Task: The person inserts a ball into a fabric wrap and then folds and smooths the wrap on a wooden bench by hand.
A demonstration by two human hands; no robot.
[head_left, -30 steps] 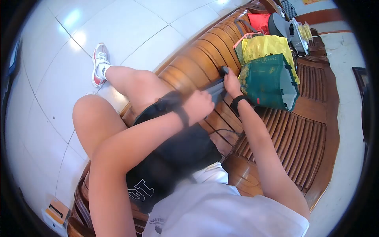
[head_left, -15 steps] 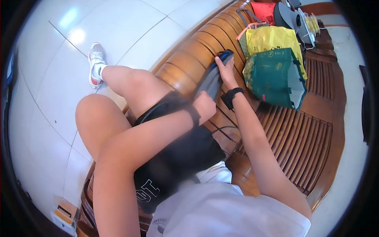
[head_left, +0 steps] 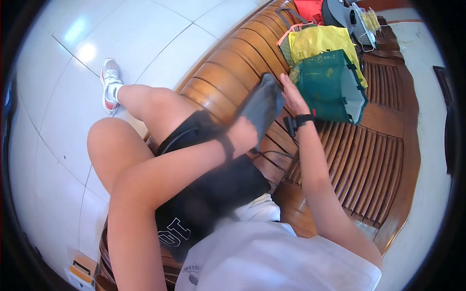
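Note:
A dark grey, soft item like folded cloth (head_left: pixel 264 104) hangs over the wooden bench, slanting from upper right to lower left. My left hand (head_left: pixel 244 135), slightly blurred, is closed round its lower left side. My right hand (head_left: pixel 293 97), with a black device strapped at the wrist, stands open at the item's right edge, its fingers stretched upward. Whether its palm touches the cloth is hard to tell. Black shorts (head_left: pixel 213 189) cover my lap below the left forearm.
On the wooden bench (head_left: pixel 233 53), a green bag (head_left: pixel 325 87) stands just right of my right hand, with a yellow bag (head_left: pixel 323 41), a red bag (head_left: pixel 308 9) and a grey hat-like object (head_left: pixel 340 14) behind. A dark cable lies near my lap.
The grey item has turned and now shows a broader face; its blue-edged end is no longer visible. My right hand has moved off that end to the item's right side.

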